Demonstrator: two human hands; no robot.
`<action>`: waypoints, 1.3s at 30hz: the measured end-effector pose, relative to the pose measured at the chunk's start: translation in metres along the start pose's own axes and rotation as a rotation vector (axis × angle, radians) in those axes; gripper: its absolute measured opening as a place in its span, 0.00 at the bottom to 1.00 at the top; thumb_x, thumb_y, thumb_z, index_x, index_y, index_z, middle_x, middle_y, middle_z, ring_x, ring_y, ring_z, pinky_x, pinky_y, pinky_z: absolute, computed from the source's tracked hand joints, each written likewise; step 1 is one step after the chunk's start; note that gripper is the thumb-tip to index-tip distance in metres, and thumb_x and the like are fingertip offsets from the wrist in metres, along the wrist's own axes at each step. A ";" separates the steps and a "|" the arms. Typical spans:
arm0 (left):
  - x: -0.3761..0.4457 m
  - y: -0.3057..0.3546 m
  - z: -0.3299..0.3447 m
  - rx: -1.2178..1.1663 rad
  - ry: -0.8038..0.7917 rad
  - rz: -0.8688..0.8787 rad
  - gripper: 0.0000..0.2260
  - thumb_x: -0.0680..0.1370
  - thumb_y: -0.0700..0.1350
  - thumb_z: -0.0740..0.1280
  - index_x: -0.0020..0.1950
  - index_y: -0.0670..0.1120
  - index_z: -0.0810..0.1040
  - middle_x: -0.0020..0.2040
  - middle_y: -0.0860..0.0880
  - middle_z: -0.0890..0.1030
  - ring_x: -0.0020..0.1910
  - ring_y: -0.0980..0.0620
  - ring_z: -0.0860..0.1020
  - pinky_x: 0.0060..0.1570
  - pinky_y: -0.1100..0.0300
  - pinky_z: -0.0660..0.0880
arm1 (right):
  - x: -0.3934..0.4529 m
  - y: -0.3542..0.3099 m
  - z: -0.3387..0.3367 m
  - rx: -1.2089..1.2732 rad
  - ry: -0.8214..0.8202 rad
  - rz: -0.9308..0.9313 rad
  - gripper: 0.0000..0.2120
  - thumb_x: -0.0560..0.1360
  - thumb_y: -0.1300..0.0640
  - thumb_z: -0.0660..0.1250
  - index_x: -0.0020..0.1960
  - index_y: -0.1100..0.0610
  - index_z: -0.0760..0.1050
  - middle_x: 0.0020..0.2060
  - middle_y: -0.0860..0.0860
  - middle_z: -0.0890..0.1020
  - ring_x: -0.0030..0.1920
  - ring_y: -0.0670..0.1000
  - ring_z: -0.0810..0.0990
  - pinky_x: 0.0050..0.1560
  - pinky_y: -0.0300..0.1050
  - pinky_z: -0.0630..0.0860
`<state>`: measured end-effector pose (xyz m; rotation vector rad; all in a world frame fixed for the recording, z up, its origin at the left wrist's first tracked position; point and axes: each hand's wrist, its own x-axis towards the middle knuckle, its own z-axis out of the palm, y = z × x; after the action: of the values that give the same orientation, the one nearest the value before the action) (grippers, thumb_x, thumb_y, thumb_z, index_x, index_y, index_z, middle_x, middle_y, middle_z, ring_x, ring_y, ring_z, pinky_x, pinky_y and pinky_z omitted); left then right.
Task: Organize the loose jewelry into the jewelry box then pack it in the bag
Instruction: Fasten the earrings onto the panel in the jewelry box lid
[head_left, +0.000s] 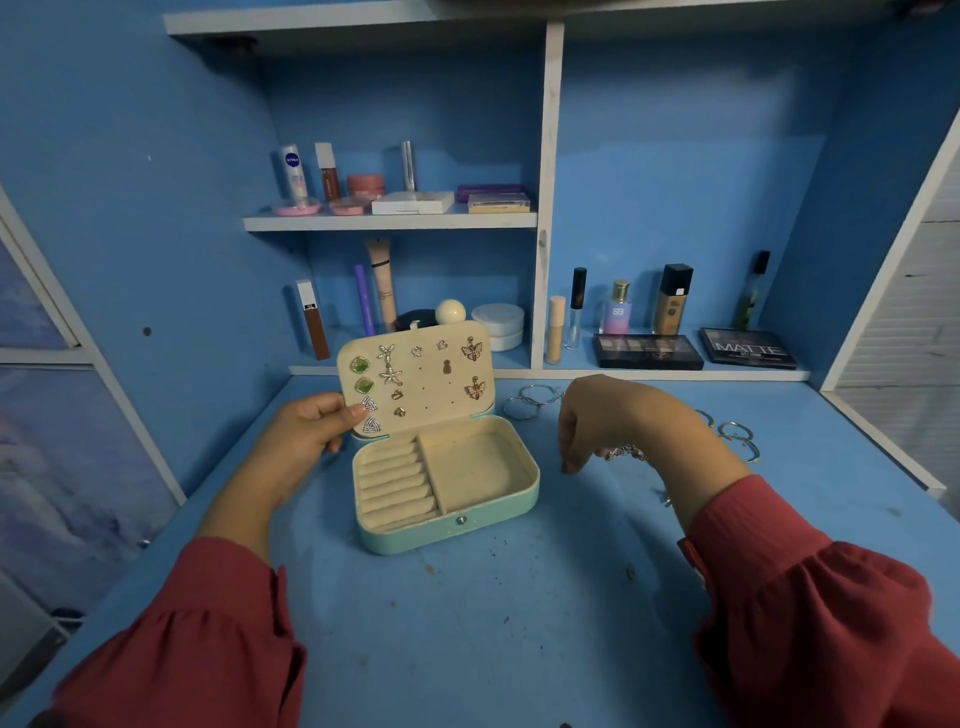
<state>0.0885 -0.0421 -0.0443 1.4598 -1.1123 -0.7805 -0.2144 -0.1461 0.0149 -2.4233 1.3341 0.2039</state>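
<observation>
- Left hand (306, 428) grips the left edge of the lid (415, 379), thumb pressed on its inner face near the lower left corner, fingers curled behind; a red sleeve (182, 634) covers the forearm.
- The box (447, 483) sits open on the blue table (493, 623), a little left of centre, mint outside and cream inside, snap at the near wall.
- The lid stands upright at the far side of the box. Earrings are pinned across its inner face: two green ones and two triangles at the left, starfish shapes beside them, small hearts and a pineapple in the middle, butterflies at the right.
- Inside the box, ring rolls (392, 480) fill the left part; the right compartment (475, 470) shows only its lining.
- Right hand (613, 421) hovers right of the box, wrist bent, fingers curled downward and pinching a small sparkly piece (626, 453) just above the table; what sort of jewelry it is cannot be told.
- Silver hoops (530, 401) lie on the table beyond the right hand, close to the box's far right corner.
- More rings (737, 436) lie farther right, near the table's right edge, apart from the box.
- On the far shelves (389, 222) stand cosmetics: tubes, jars and compacts at the left, bottles and two dark palettes (696, 349) at the right.
</observation>
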 end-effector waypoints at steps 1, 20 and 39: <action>0.000 0.000 0.000 0.000 0.003 0.000 0.06 0.77 0.42 0.67 0.50 0.44 0.84 0.51 0.41 0.84 0.40 0.47 0.66 0.37 0.60 0.64 | 0.000 0.000 0.000 -0.007 0.000 -0.001 0.09 0.66 0.54 0.78 0.44 0.56 0.85 0.35 0.53 0.82 0.34 0.51 0.78 0.30 0.37 0.73; 0.004 -0.005 -0.001 -0.035 -0.004 0.008 0.06 0.77 0.41 0.68 0.46 0.45 0.85 0.52 0.37 0.82 0.43 0.45 0.67 0.35 0.57 0.63 | 0.001 -0.005 0.005 0.054 -0.003 -0.080 0.05 0.67 0.57 0.76 0.43 0.53 0.84 0.33 0.50 0.83 0.32 0.43 0.78 0.34 0.41 0.78; 0.003 -0.005 -0.001 -0.043 -0.010 -0.008 0.06 0.77 0.41 0.67 0.48 0.45 0.84 0.50 0.41 0.84 0.33 0.52 0.66 0.33 0.61 0.64 | 0.014 -0.024 0.022 0.887 0.401 -0.112 0.02 0.74 0.63 0.70 0.42 0.60 0.80 0.30 0.53 0.81 0.29 0.47 0.78 0.33 0.39 0.78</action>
<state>0.0915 -0.0452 -0.0490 1.4265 -1.0910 -0.8133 -0.1861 -0.1369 -0.0035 -1.7864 1.0848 -0.7771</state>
